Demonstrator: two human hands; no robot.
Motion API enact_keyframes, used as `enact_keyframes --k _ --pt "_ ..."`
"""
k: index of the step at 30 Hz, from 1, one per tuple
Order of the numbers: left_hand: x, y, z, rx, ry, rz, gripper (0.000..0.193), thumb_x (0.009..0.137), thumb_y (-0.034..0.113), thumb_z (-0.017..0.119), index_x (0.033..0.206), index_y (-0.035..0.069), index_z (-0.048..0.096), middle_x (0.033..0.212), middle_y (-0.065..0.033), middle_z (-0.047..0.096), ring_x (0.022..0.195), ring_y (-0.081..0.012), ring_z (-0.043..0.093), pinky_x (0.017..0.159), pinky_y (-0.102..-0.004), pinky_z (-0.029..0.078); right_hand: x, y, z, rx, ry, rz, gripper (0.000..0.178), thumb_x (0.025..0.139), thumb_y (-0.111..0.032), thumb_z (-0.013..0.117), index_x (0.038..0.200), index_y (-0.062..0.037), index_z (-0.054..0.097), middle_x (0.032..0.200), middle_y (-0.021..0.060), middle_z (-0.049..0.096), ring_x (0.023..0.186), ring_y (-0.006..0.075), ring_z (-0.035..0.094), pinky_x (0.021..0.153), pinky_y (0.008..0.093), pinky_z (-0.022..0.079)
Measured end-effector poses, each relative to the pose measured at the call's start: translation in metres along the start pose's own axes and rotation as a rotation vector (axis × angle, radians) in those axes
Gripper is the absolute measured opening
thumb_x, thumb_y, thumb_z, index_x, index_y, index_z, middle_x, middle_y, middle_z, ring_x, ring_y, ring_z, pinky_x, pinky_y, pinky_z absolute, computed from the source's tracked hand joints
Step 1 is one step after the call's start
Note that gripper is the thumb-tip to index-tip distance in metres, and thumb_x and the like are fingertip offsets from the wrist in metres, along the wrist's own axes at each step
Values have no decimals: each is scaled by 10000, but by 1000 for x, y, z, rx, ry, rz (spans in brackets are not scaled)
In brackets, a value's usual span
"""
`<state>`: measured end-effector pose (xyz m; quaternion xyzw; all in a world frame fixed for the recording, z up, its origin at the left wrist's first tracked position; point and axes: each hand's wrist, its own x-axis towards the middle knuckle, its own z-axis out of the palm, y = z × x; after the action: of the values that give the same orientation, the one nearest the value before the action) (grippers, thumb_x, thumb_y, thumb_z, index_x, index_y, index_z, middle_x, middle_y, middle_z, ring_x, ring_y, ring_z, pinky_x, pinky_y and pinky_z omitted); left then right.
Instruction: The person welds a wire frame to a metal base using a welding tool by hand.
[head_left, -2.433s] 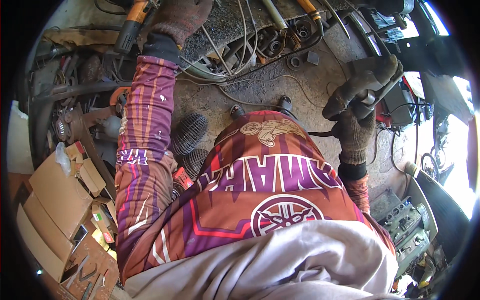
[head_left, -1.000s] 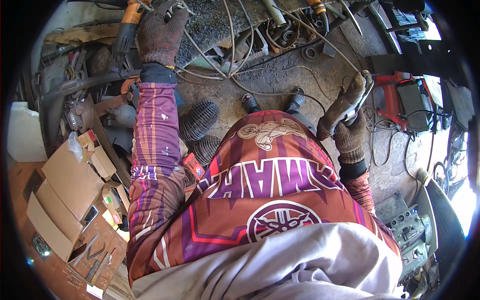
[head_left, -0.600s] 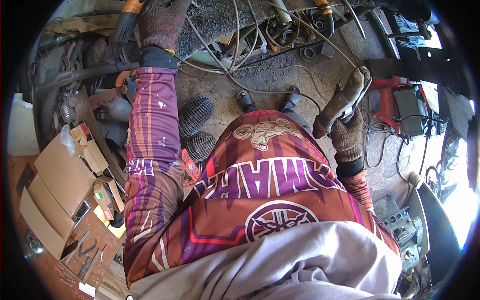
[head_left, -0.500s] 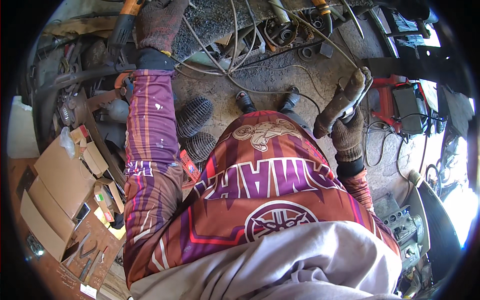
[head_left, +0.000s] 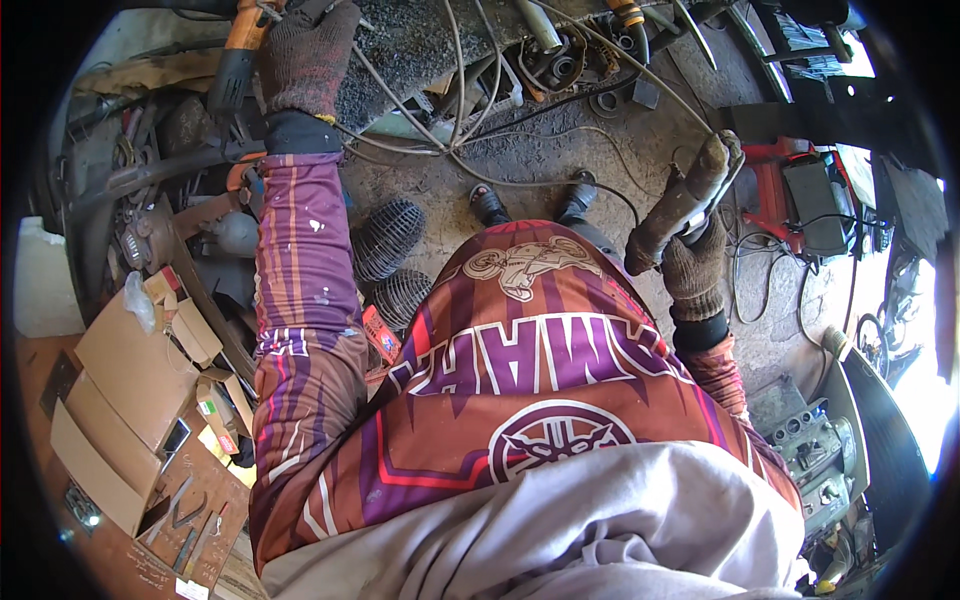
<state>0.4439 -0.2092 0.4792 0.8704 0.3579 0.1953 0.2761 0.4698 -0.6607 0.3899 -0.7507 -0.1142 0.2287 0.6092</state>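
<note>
My left hand (head_left: 305, 65), in a dark red and grey knit glove, is at the edge of a dark, gritty work surface (head_left: 395, 60) at the upper left. Its fingers are curled, and a thin metal piece shows by them; what they grip is unclear. Just left of it is an orange and black power tool (head_left: 238, 55). At the right my right hand (head_left: 695, 270), in a brown knit glove, is closed round a worn brown welding electrode holder (head_left: 690, 195). From the holder's far end a long thin rod (head_left: 640, 68) runs up and left.
Looping cables (head_left: 445, 145) hang before the bench. Two wire-like coils (head_left: 388, 235) are on the floor. At the left are an opened cardboard box (head_left: 120, 400) and pliers (head_left: 187, 510). A red-framed machine (head_left: 770, 190) and a grey metal engine part (head_left: 810, 440) stand at the right.
The view has shifted slightly, so the bench, cables and power tool appear a little farther left. My left hand has shifted slightly left in the picture; both hands keep their grip.
</note>
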Motion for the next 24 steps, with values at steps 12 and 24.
enact_keyframes --k 12,24 --pt "11 -20 12 17 23 -41 503 756 494 704 1104 131 731 942 -58 715 882 -198 638 807 -352 483 4 -10 9 101 -23 18 500 788 -180 745 1215 -11 548 1077 77 660 990 174 627 874 320 488" --pt "2 -12 8 28 19 -58 510 766 510 679 1104 131 729 944 -67 721 872 -207 654 803 -341 491 17 -14 23 -54 -47 -22 516 735 -158 757 1198 -2 592 1026 137 701 955 217 670 834 342 510"
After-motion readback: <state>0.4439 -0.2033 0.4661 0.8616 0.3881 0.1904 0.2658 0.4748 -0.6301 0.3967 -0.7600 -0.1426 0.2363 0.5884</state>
